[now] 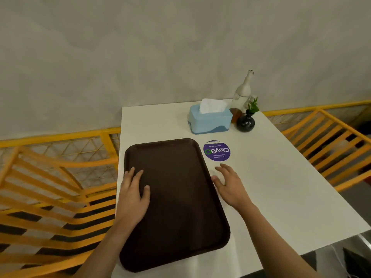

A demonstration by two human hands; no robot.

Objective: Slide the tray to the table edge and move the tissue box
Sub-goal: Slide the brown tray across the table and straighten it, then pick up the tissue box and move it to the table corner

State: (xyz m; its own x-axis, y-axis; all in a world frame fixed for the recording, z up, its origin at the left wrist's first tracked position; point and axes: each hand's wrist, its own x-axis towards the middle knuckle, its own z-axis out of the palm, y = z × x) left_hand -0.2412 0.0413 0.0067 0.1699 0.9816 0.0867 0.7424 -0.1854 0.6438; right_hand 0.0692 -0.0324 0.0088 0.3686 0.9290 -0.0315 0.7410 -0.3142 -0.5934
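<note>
A dark brown tray lies along the left side of the white table, its left rim at the table's left edge. My left hand rests flat on the tray's left part, fingers spread. Just off the tray's right rim, my right hand is over the table with fingers apart, the thumb close to the rim. It holds nothing. A light blue tissue box with a white tissue sticking up stands at the far end of the table, beyond the tray.
A round purple sticker is on the table right of the tray's far corner. A small black vase with a green sprig and a white bottle-shaped ornament stand right of the tissue box. Yellow slatted benches flank the table.
</note>
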